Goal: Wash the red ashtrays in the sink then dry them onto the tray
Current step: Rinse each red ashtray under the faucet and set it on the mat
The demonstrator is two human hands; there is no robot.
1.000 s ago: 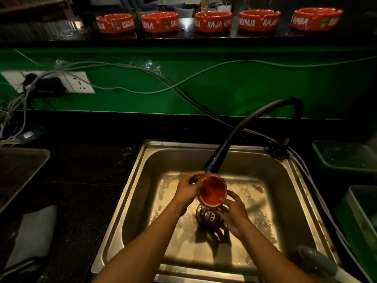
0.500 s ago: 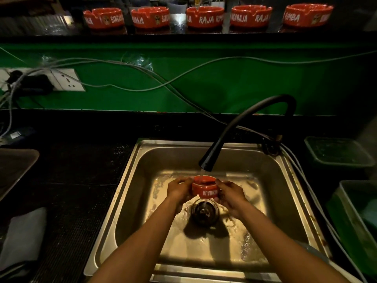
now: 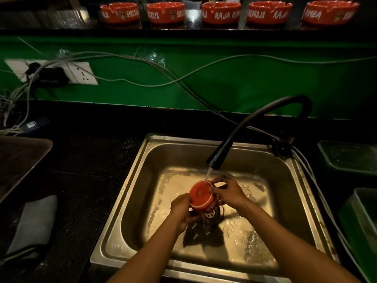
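Both hands sit over the sink, w/ a red ashtray held between them just above the drain. The ashtray is tipped so its flat underside faces up toward the camera; white lettering shows on its side wall. Left hand grips it from the lower left, fingers curled under & round the rim. Right hand holds the upper right edge, fingers bent over the rim. A thin stream of water falls from the black faucet onto the top edge of the ashtray; the sink floor is wet. Five more red ashtrays stand in a row on the shelf above the green wall. On the bench left of the sink: a dark tray at the frame edge & a grey cloth nearer the person. Green tubs sit to the right.
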